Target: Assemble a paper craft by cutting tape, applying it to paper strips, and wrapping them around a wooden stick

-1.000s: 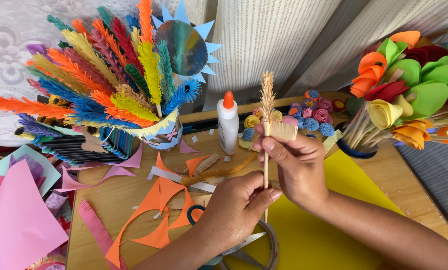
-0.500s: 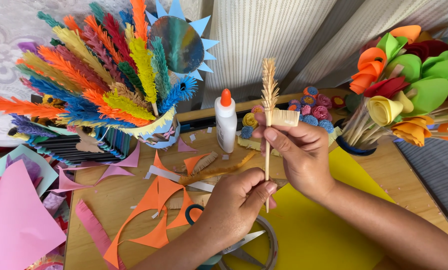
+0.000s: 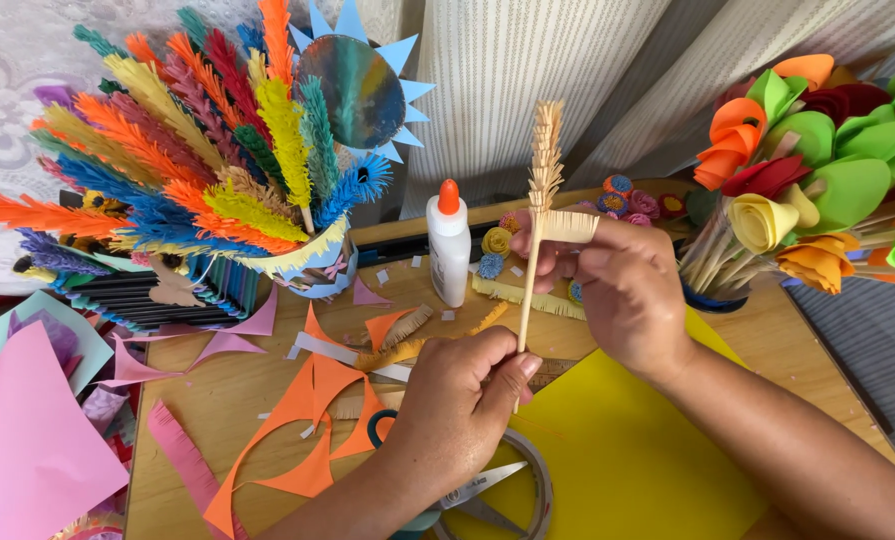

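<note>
Feathery paper plumes [image 3: 167, 180] fan out in a pot on the left, then a white glue bottle [image 3: 448, 250]. Left hand [image 3: 462, 405] pinches a thin wooden stick [image 3: 528, 290] upright at centre; right hand [image 3: 622, 285] presses the fringed tan paper strip [image 3: 565, 224] around it.

Tan fringed paper strip [image 3: 545, 160] on pale stick [image 3: 527, 300]; white glue bottle [image 3: 449, 255], orange cap, at nine o'clock; yellow sheet [image 3: 627, 450] at five o'clock; orange scraps [image 3: 312, 420].
</note>
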